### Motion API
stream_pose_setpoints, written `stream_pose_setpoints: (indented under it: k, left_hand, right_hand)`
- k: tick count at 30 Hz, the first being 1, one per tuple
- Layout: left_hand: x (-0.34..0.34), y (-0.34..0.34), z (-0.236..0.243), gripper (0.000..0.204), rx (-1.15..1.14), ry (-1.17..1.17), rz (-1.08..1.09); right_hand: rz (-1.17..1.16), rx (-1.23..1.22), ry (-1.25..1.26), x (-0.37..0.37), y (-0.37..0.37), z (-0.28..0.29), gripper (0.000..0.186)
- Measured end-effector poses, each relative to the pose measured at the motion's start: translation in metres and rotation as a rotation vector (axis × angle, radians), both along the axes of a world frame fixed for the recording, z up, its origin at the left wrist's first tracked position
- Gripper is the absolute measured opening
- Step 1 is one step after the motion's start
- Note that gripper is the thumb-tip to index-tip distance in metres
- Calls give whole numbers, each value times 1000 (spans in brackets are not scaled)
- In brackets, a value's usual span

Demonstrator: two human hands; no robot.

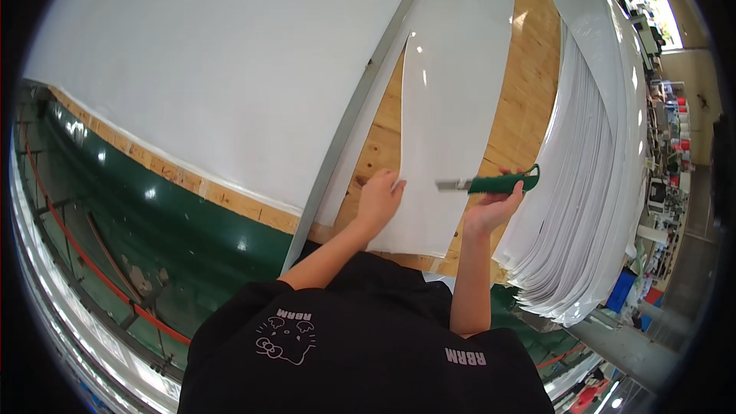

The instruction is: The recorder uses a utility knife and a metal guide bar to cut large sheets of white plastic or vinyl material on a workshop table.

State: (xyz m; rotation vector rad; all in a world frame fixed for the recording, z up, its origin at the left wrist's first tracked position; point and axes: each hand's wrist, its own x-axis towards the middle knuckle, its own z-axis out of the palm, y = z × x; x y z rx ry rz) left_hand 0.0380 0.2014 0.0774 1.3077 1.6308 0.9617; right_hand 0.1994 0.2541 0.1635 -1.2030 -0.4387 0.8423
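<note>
My right hand (494, 207) holds a green-handled knife (502, 183) with a loop at its end. Its short, broad metal blade points left, over a long strip of glossy white sheet (452, 107). With fingers closed, my left hand (380, 198) grips the left edge of that strip near its close end. Under the strip is a wooden board (529, 54), seen on both sides of it. A long grey metal straightedge (345, 126) runs away from me on the left of my left hand.
A large white sheet (207, 69) covers the table left of the straightedge. On the right lies a thick, curving stack of white sheets (579, 169). Dark green material (184, 207) hangs below the table's wooden edge at left. Shelves with red and white items (682, 123) stand far right.
</note>
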Motion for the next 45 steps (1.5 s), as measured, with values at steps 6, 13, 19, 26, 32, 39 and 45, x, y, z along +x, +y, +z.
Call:
stream_pose_setpoints:
  k: [6, 13, 19, 26, 32, 39, 45]
  left_hand:
    - [16, 18, 35, 14, 68, 60, -86]
    - [41, 27, 45, 12, 97, 129, -191]
    - [25, 13, 23, 20, 150, 319, -286]
    - [-13, 1, 0, 29, -133, 417, -267]
    - [-54, -14, -77, 41, -343, 283, -148]
    - [-54, -19, -92, 50, -369, 354, -159]
    - [-23, -21, -38, 41, -136, 134, -98]
  right_hand:
    - [-73, 107, -194, -13, 28, 13, 37]
    - [-291, 164, -33, 16, 25, 25, 15]
    - [-47, 144, -269, 44, 4, 57, 10]
    - [1278, -722, -1120, 156, -92, -21, 30]
    - [1460, -968, -471, 199, -205, -123, 33]
    - [1363, -977, -391, 225, -250, -185, 37]
    - [1195, -834, -463, 222, -272, -204, 40]
